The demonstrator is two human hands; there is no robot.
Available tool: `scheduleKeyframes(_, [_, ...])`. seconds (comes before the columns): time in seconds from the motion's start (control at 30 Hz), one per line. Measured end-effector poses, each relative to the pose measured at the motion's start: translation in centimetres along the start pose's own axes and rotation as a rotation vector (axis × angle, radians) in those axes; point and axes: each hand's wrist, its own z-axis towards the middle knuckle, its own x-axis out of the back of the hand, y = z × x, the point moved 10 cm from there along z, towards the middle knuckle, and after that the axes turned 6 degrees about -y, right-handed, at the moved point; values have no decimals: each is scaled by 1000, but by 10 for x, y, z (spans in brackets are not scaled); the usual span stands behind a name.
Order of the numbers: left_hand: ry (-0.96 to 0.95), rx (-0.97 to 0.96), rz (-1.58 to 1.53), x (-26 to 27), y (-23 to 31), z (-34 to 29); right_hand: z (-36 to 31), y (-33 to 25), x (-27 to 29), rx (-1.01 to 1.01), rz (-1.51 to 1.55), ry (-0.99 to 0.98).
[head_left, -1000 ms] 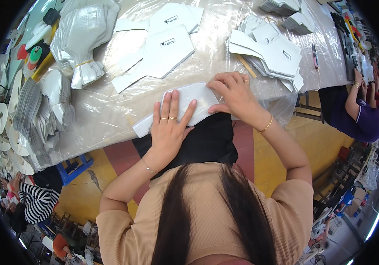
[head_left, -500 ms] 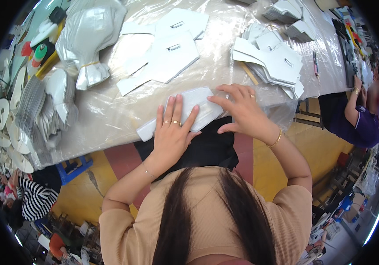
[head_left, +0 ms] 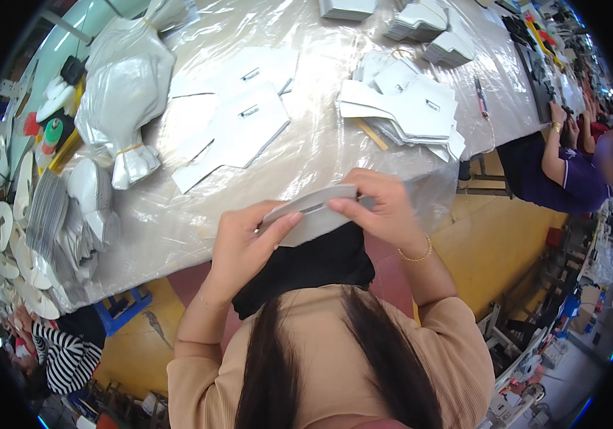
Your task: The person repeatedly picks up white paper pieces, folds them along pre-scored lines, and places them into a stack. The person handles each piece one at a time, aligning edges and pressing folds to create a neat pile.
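Workroom, plastic-sheeted table (head_left: 163,229) stretching beyond the landmark: one pale grey panel (head_left: 317,225), held up by the table's near edge, in front of the person's torso. Panel sits between the hands, long axis roughly left-right, right end slightly farther from the body, upper edge bowed. Left hand (head_left: 245,239) pinches its left part, right hand (head_left: 385,207) its right part, thumbs on the near face, other fingers mostly hidden behind; neither hand nearer. Single layer or several: can't tell. Outward from panel: two white panel groups (head_left: 249,118) beyond and left; one fanned pile (head_left: 413,107) beyond and right, one yellow strip (head_left: 372,134) poking out under it; one pen (head_left: 481,96) farther right; three small stacks (head_left: 421,18) farthest beyond; one banded bundle (head_left: 124,86) well left.
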Motion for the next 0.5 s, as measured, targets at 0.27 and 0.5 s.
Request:
scheduleKeyframes(0.27, [-95,78,-220,7,1,10,-6,11,14,-140,412,194])
scheduleKeyframes(0.5, [-213,50,-460,-5,21,4,-6,-14,19,-90,492,230])
